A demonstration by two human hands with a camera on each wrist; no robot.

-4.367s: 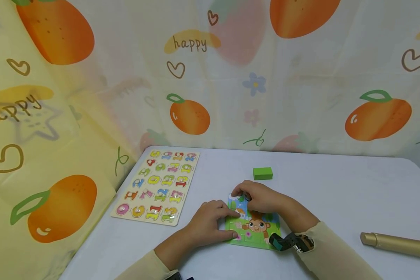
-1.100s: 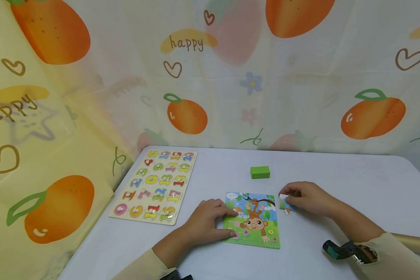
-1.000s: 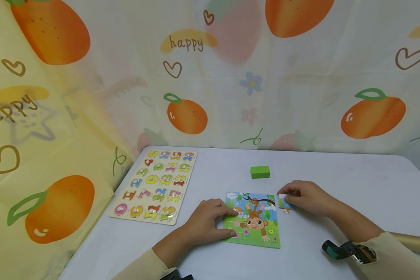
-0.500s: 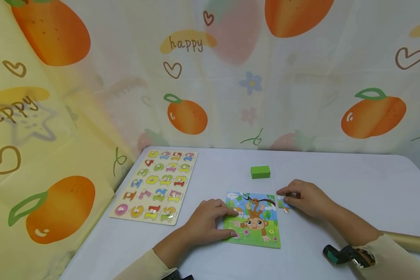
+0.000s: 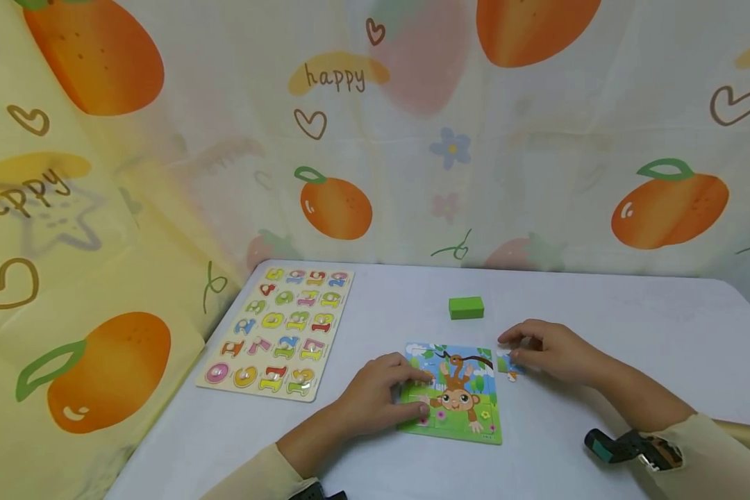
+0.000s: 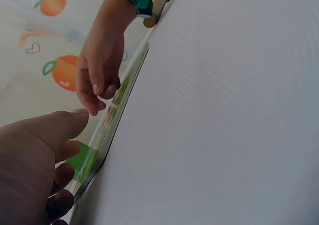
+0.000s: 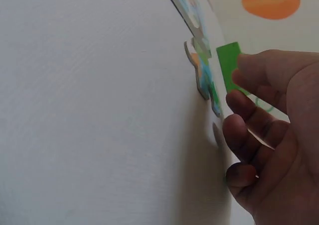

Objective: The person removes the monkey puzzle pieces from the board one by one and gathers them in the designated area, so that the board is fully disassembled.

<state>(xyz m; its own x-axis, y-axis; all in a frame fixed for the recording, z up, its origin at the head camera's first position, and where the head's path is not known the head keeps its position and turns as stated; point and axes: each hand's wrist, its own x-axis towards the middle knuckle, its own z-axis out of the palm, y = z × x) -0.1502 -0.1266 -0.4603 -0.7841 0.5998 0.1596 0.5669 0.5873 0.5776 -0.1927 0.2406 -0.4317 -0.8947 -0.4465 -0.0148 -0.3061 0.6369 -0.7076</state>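
Note:
A square monkey jigsaw puzzle (image 5: 459, 399) lies on the white table. My left hand (image 5: 375, 397) is at its left side, with fingers loosely bent over the edge; whether they touch it is hard to tell. Just right of the puzzle, a small jigsaw piece (image 5: 506, 362) lies flat, partly covered by the right hand (image 5: 559, 352) in the head view. In the right wrist view this jigsaw piece (image 7: 201, 70) rests on the table, apart from the loosely curved fingers of the right hand (image 7: 271, 130). Neither hand grips anything.
A green block (image 5: 466, 307) sits behind the puzzle. On the left lies a wooden number board (image 5: 275, 337) with colourful digits. A gold-coloured cylinder (image 5: 746, 436) is at the far right, partly behind the right sleeve. A fruit-patterned curtain (image 5: 406, 173) hangs behind the table.
Since the oldest frame, the right hand has moved from over the puzzle to its right side, where the piece now shows. Lately its fingers shift slightly off the piece; the left hand shifts slightly rightward.

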